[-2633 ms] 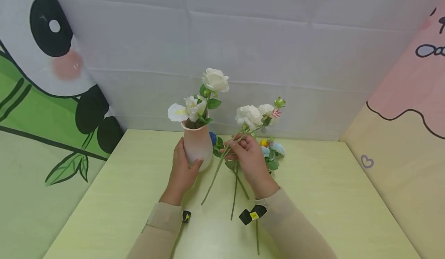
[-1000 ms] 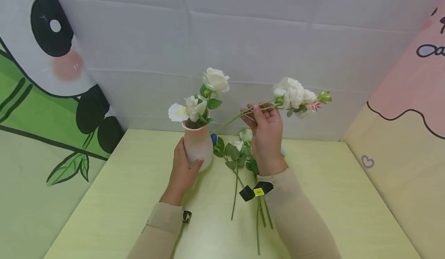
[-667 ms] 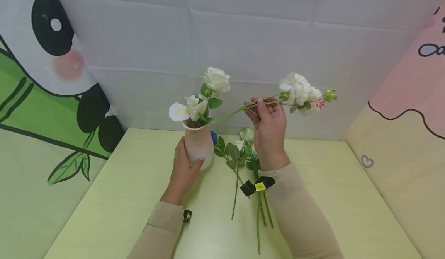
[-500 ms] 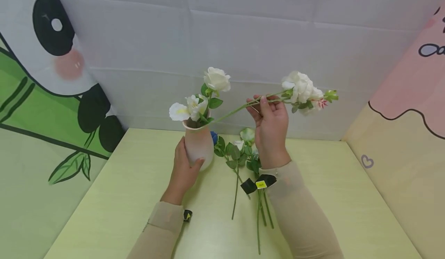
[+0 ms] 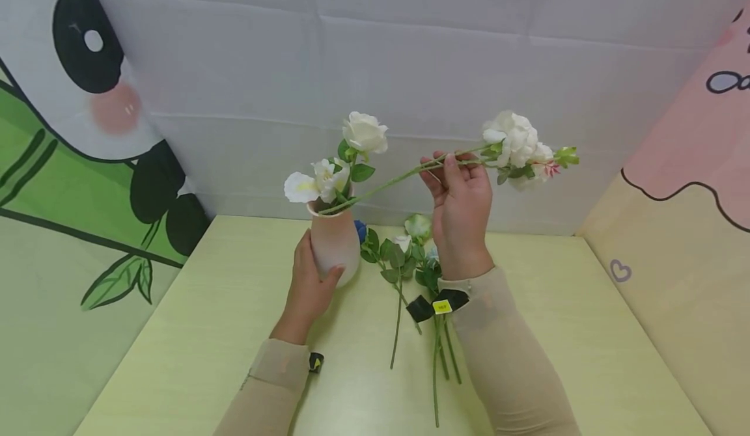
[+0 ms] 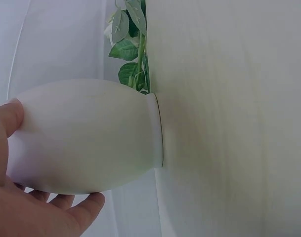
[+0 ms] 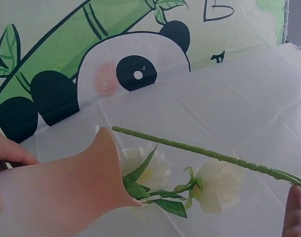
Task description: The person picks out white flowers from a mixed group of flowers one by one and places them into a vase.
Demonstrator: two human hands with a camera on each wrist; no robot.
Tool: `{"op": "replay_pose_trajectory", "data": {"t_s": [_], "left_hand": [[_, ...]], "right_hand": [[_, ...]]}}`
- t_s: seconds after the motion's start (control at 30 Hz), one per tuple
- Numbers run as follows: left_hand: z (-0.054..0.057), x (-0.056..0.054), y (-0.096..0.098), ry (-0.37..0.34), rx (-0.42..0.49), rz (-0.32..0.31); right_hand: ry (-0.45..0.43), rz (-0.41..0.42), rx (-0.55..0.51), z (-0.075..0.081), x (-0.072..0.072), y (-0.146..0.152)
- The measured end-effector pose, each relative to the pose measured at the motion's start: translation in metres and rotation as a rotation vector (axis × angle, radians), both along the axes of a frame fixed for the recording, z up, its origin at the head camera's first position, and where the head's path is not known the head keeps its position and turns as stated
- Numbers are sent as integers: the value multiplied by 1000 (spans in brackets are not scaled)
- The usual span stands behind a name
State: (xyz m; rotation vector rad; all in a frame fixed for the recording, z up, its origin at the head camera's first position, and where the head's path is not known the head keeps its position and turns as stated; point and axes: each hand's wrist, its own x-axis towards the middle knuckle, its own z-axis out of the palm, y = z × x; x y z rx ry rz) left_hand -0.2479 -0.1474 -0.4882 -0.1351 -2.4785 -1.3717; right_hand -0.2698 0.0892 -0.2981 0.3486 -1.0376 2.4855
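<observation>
Pale yellow table, faintly grained, across lower half of head view. Vase upright on it, just left of centre. Blue flower partly behind vase. Near centre, white flower, pale green flower, leaves. Stems pointing toward bottom edge, some partly covered.

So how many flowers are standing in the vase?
2 that I can see: a white rose rising highest, and a yellow-marked white flower lower, by the mouth of the vase. Others could be hidden inside.
</observation>
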Motion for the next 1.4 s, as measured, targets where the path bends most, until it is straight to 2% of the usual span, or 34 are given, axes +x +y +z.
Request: {"op": "replay_pose_trajectory", "data": {"t_s": [0.47, 1.1, 1.4], "left_hand": [[1, -1, 0, -7, 9, 1], [-1, -2, 0, -22, 2, 14], [0, -1, 1, -11, 4, 8]], "right_hand": [[29, -42, 108, -10, -4, -18], [16, 0, 213, -28, -11, -35], [13, 11, 270, -30, -14, -43]]}}
